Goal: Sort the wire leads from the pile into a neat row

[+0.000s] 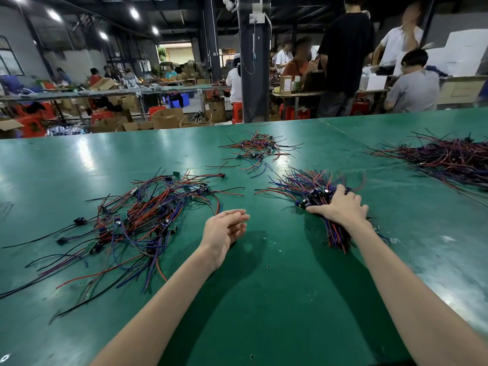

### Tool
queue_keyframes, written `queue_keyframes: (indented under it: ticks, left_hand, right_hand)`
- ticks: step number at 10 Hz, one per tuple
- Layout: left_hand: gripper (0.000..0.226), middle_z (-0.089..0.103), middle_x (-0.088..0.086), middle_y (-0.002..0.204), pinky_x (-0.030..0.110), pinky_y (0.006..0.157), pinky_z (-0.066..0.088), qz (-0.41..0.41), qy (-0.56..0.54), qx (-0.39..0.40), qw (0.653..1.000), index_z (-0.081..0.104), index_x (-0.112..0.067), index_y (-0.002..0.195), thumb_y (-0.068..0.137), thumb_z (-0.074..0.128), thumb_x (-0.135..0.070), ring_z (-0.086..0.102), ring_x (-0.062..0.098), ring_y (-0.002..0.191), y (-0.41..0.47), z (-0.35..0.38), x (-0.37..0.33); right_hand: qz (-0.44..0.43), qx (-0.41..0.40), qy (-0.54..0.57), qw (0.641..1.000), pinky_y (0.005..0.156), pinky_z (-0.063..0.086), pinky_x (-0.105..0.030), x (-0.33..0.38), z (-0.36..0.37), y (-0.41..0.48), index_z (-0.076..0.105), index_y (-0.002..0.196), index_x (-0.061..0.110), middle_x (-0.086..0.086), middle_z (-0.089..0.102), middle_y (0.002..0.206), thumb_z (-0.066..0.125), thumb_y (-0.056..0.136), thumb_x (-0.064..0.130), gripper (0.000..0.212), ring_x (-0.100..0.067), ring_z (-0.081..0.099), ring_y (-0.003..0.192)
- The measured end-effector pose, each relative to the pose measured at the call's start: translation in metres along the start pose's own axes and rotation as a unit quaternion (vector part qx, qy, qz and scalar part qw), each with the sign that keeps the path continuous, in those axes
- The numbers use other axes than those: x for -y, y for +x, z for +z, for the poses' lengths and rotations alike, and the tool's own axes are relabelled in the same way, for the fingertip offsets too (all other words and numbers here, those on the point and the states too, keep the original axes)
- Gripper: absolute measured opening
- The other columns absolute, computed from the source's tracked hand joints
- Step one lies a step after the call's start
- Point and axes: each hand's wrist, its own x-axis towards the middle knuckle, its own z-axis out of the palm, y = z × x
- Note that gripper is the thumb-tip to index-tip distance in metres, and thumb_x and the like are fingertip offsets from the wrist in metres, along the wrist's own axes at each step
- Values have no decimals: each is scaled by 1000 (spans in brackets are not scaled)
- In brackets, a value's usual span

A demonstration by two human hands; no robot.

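A loose tangled pile of red, blue and black wire leads (142,217) with small circuit boards spreads over the left of the green table (264,299). To the right lies an aligned bundle of leads (314,188), fanned out toward the far side. My right hand (340,206) rests palm-down on that bundle, fingers spread over its small boards. My left hand (225,229) hovers empty just right of the loose pile, fingers relaxed and palm turned inward.
A smaller scatter of leads (257,150) lies farther back at the centre, and a large dark heap of wires (449,159) sits at the far right. Beyond the table's far edge stand a dark pillar (254,75), workers, boxes and red stools.
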Motion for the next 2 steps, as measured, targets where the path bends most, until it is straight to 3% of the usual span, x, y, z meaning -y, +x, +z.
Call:
queue_keyframes:
  ticks: [1,2]
  left_hand:
    - [15,69,9,84,18,57,53,0,17,4,1000,64,-1,95,93,50,-1,58,14,66,-2,2,1]
    - [15,70,7,90,19,63,52,73,89,10,993,65,-8,94,92,51,-1,58,15,73,-9,5,-17]
  right_hand:
    - [7,25,13,1000,108,29,-51,0,0,-5,19,146,11,-20,35,146,68,64,74,114,-35,29,136]
    - [-9,8,49,999,111,19,-58,11,-15,-15,14,148,11,-21,22,152,64,64,77,119,-35,17,142]
